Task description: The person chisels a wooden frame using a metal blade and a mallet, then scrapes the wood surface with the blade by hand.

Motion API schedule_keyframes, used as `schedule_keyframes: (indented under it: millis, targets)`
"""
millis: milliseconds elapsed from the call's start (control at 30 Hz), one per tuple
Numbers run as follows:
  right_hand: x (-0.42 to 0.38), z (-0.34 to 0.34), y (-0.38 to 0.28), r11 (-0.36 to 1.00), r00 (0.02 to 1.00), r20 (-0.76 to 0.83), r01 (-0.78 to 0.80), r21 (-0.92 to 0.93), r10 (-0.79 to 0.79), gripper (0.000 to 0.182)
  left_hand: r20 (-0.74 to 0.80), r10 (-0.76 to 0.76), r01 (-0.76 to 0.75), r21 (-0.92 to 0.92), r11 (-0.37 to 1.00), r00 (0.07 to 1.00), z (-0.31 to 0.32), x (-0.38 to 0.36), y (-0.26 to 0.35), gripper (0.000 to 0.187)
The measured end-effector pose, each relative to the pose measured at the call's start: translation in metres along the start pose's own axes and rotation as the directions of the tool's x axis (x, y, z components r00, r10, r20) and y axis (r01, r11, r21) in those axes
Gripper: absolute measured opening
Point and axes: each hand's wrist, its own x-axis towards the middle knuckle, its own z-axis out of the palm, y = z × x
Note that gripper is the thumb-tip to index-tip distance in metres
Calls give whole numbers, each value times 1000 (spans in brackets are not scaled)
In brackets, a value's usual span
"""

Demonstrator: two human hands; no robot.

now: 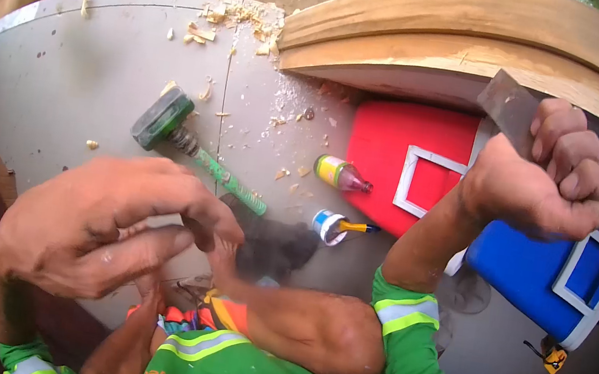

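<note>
My right hand [543,171] is raised above the cooler boxes, its fingers closed on a thin flat metal scraper [510,106]. The blade sticks out up and to the left, close to the edge of a curved wooden piece [459,33]. My left hand [110,229] hovers at the lower left with loosely curled fingers; a gap shows between thumb and fingers, and I see nothing held there. Beyond it a hammer [164,118] with a green handle lies on the floor.
The wooden piece lies over a red cooler box [382,145] and a blue cooler box [517,271]. A labelled bottle [340,173], a small tub [327,228] with a brush [356,227], and wood shavings [198,33] are on the floor. A yellow tape measure [554,361] is at right.
</note>
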Motion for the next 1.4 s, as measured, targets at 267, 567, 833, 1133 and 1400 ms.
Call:
schedule_keyframes:
  millis: [267, 567, 833, 1133, 1400]
  targets:
    - [-8, 5, 9, 999, 1000, -6, 31, 13, -31, 47, -39, 19, -16, 96, 995, 999, -6, 2, -9, 25]
    - [-6, -6, 2, 987, 987, 120, 124, -103, -112, 41, -93, 5, 0, 54, 999, 996, -13, 7, -18, 23]
    - [0, 6, -1, 996, 989, -118, -80, 47, 85, 40, -83, 71, -61, 126, 990, 994, -11, 15, -20, 24]
    - [-32, 11, 36, 887, 957, -243, -248, -388, 161, 52, -107, 17, 0, 159, 987, 994, -9, 9, -6, 26]
    - [-34, 20, 28, 963, 996, 65, -46, -267, 65, 52, -83, 40, -27, 154, 988, 996, -13, 12, -11, 25]
